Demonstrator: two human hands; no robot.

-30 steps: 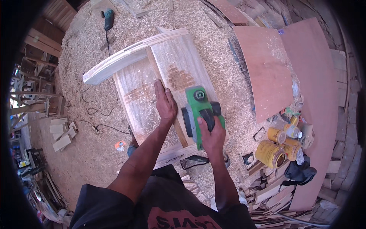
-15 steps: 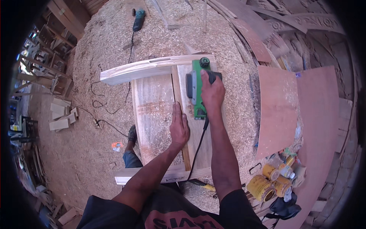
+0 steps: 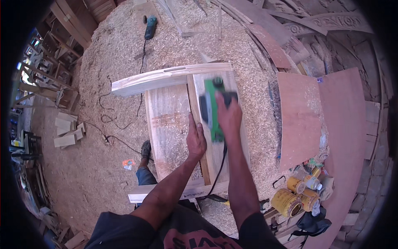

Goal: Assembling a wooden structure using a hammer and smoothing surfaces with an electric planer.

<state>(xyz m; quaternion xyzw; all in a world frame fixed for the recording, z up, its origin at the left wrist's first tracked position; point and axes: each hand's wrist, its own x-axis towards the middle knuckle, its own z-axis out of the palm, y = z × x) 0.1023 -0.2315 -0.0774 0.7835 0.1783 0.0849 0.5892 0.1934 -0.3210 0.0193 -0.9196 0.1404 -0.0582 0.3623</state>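
A pale wooden panel assembly (image 3: 166,103) lies in front of me, with a thick curved rail (image 3: 137,81) across its far end and another piece (image 3: 139,197) across the near end. Wood shavings and rougher brownish patches show on its boards. My right hand (image 3: 228,116) grips the black handle of a green electric planer (image 3: 217,133) on the right-hand board, slightly blurred; its cord trails toward me. My left hand (image 3: 196,137) lies with fingers stretched out along the middle strip, just left of the planer.
Shavings cover the floor. An angle grinder (image 3: 150,29) lies beyond. Offcuts (image 3: 65,137) sit left. My foot (image 3: 146,149) is beside the panel. Pink plywood sheets (image 3: 300,120), yellow cans (image 3: 286,201), a bottle (image 3: 313,182) and a black bag (image 3: 311,224) are at right. Stacked timber (image 3: 29,91) lines the left.
The planer went forward along the board between the first two frames and has since come slightly back toward me. The view shifted; my left hand stays on the middle strip.
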